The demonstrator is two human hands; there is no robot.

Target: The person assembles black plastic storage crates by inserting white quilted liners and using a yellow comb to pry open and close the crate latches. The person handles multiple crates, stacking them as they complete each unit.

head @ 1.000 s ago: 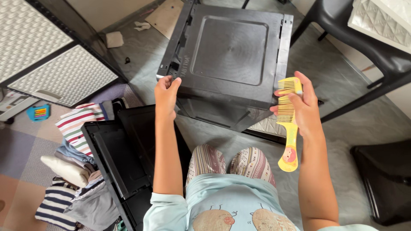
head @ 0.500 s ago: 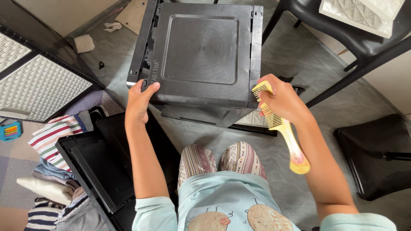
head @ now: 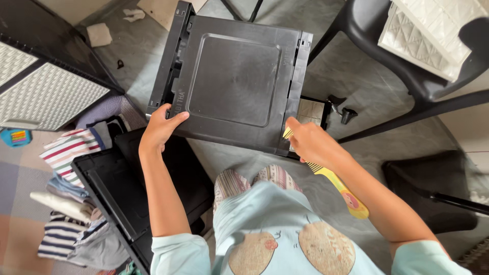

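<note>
While I kneel on the floor, these are the things around the black panel, from largest down:

Floor (head: 356,81): grey, under the panel and my knees.

Black panel (head: 232,81): big square plastic piece with a raised rim and a recessed middle, tilted, straight ahead of me; both my hands are on its near edge.

Black chair (head: 407,66): right of the panel, its legs running down past the panel's right corner, with a white quilted piece (head: 433,35) lying on its seat.

Woven-front unit (head: 46,91): left of the panel, dark frame with pale woven faces.

Second black piece (head: 122,188): flat on the floor, below and left of the panel, beside my left arm.

Folded clothes (head: 66,203): striped and plain, stacked left of that second piece, well left of the panel.

Left hand (head: 159,130): my grip is closed on the panel's near left corner, thumb on top, fingers under the rim.

Right hand (head: 308,142): at the panel's near right corner, my grip wrapped around a yellow comb (head: 338,188); its teeth touch the panel's edge and its handle points back toward me.

Small black part (head: 347,115): on the floor just right of the panel.
</note>
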